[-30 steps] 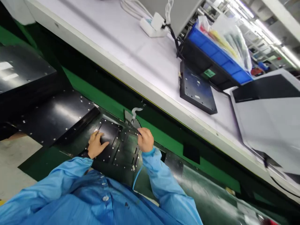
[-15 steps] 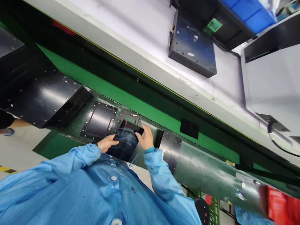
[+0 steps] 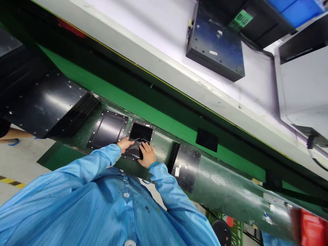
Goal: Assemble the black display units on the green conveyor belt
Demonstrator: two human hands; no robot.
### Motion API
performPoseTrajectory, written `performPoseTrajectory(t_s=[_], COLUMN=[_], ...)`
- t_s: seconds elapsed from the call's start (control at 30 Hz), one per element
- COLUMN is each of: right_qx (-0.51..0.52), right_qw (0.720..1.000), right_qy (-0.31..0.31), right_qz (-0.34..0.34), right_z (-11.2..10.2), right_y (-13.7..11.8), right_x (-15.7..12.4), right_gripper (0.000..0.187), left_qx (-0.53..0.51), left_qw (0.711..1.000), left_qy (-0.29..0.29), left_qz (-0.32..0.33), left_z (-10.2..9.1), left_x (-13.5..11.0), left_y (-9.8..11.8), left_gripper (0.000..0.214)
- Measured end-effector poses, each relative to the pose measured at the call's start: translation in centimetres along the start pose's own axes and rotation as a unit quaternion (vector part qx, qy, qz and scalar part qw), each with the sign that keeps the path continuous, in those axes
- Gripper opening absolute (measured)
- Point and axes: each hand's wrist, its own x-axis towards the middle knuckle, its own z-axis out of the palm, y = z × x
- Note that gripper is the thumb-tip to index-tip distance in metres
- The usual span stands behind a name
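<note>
- Setting: factory production floor, assembly line
- Green conveyor belt (image 3: 123, 90) running through the scene
- Black riveted plates (image 3: 107, 131) lying on the belt
- Long white workbench (image 3: 140, 24) alongside the belt
- Blue plastic bin (image 3: 294, 8) at the bench
- Blue striped work smock (image 3: 89, 194)
- Yellow-and-black floor tape (image 3: 10, 181)

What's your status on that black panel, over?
Left hand at the panel's lower left. Right hand spread at its lower edge. Black panel sitting in riveted frame. Riveted black plate alongside.

Narrow green gap between right hand (image 3: 146, 155) and riveted black plate (image 3: 186, 167)
</note>
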Motion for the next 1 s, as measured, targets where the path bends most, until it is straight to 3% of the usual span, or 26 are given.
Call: performPoseTrajectory(t_s=[0.1, 0.17, 0.23, 0.3, 0.47, 0.57, 0.63, 0.73, 0.8, 0.87, 1.0], right_qx=[-0.008, -0.007, 0.000, 0.009, 0.036, 0.079, 0.118, 0.170, 0.205, 0.241, 0.262], right_qw=[1.000, 1.000, 0.999, 0.999, 0.997, 0.993, 0.982, 0.932, 0.888, 0.861, 0.862], right_qy=[0.014, 0.021, 0.026, 0.027, 0.016, 0.027, 0.075, 0.154, 0.137, 0.083, 0.027], right_qz=[-0.001, 0.007, 0.019, 0.033, 0.064, 0.081, 0.123, 0.281, 0.388, 0.440, 0.433], right_z=[0.7, 1.4, 2.2, 3.1, 5.6, 5.1, 3.4, -0.3, -2.3, -3.5, -3.9], right_y=[0.4, 0.7, 0.9, 0.9, 0.1, 0.3, 1.8, 5.6, 8.1, 10.0, 11.7], right_x=[0.8, 1.7, 2.3, 2.2, -1.8, -2.9, -1.7, 2.3, 5.2, 7.3, 8.6], right_gripper=[0.098, 0.094, 0.088, 0.083, 0.080, 0.068, 0.051, 0.038, 0.039, 0.040, 0.037], left_qx=[0.181, 0.358, 0.466, 0.502, 0.524, 0.523, 0.511, 0.485, 0.488, 0.506, 0.534], left_qw=[0.974, 0.915, 0.870, 0.855, 0.849, 0.850, 0.857, 0.870, 0.867, 0.857, 0.843], left_qy=[0.126, 0.169, 0.144, 0.107, 0.028, 0.013, 0.031, 0.071, 0.085, 0.081, 0.051], left_qz=[0.051, 0.071, 0.072, 0.072, 0.066, 0.053, 0.055, 0.061, 0.053, 0.046, 0.036], left_z=[-0.9, -1.7, -2.4, -2.8, -2.8, -2.9, -2.9, -2.5, -1.9, -1.4, -0.9], left_x=[-1.2, -1.9, -2.4, -2.6, -3.4, -3.3, -2.0, 1.8, 4.8, 7.4, 9.8], left_y=[-0.9, -1.7, -2.7, -3.7, -6.2, -6.2, -4.6, 0.1, 3.6, 6.3, 8.4], left_gripper=[0.046, 0.052, 0.056, 0.057, 0.055, 0.051, 0.042, 0.033, 0.041, 0.048, 0.051])
